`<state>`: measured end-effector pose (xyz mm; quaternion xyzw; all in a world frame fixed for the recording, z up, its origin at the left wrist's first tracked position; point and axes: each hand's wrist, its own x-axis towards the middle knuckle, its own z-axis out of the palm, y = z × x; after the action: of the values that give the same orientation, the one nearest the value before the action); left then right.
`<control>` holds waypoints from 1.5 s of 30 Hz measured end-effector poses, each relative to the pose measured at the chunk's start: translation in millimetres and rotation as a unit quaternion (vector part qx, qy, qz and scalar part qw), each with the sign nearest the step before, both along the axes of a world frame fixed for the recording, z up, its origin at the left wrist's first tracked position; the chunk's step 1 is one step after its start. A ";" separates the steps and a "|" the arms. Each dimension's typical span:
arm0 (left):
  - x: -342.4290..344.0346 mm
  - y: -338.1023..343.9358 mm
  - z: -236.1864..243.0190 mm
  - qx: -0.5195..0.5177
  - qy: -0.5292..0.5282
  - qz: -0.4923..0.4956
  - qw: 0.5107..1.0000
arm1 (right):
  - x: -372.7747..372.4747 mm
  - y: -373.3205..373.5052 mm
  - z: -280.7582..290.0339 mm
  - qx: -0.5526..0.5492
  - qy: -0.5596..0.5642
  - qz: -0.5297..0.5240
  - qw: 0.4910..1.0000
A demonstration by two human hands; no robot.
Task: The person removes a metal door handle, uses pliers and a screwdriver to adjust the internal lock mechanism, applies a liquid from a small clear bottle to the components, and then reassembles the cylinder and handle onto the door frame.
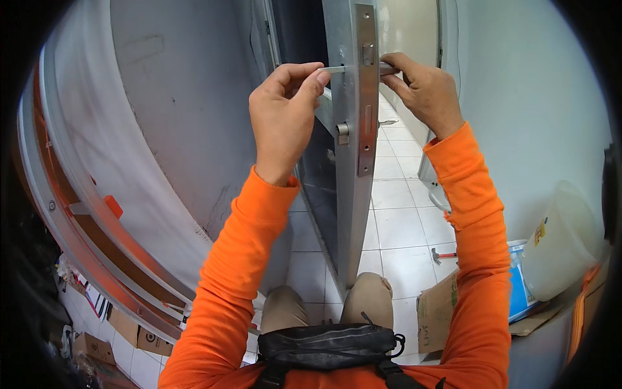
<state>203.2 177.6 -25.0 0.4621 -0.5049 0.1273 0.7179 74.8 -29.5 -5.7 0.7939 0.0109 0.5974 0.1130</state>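
Fingertips of the left hand (pixel 283 113) pinch a thin metal spindle (pixel 334 69) at the door edge (pixel 353 194), just above the lock faceplate (pixel 367 91). Across the door, the right hand (pixel 424 94) closes on the lever handle (pixel 387 67). Judging by this, keeping spindle and handle level and aligned should help them seat squarely.
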 end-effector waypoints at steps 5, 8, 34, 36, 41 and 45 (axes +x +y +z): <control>-28.8 -7.7 -24.5 -0.001 -0.155 0.250 0.956 | 3.2 -0.1 2.0 -0.038 -0.012 0.023 0.999; -38.7 -23.9 -36.3 0.018 -0.188 0.289 0.938 | 6.5 8.5 3.3 -0.068 -0.020 0.022 0.997; -33.5 -25.9 -39.8 0.003 -0.089 0.249 0.964 | 21.3 15.1 13.6 -0.153 -0.020 0.066 0.986; -34.6 -24.1 -38.9 -0.001 -0.087 0.244 0.966 | 23.9 14.9 14.9 -0.156 -0.007 0.063 0.986; -39.5 -24.3 -38.4 -0.012 -0.067 0.226 0.972 | 31.8 2.1 24.6 -0.206 -0.026 0.103 0.973; -27.9 -22.6 -41.0 -0.028 -0.109 0.270 0.956 | 36.6 5.6 19.8 -0.211 -0.045 0.096 0.972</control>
<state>175.3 155.0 -66.0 0.5441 -0.4329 0.3804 0.6099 111.4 -23.8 14.1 0.7194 0.2083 0.6248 0.2205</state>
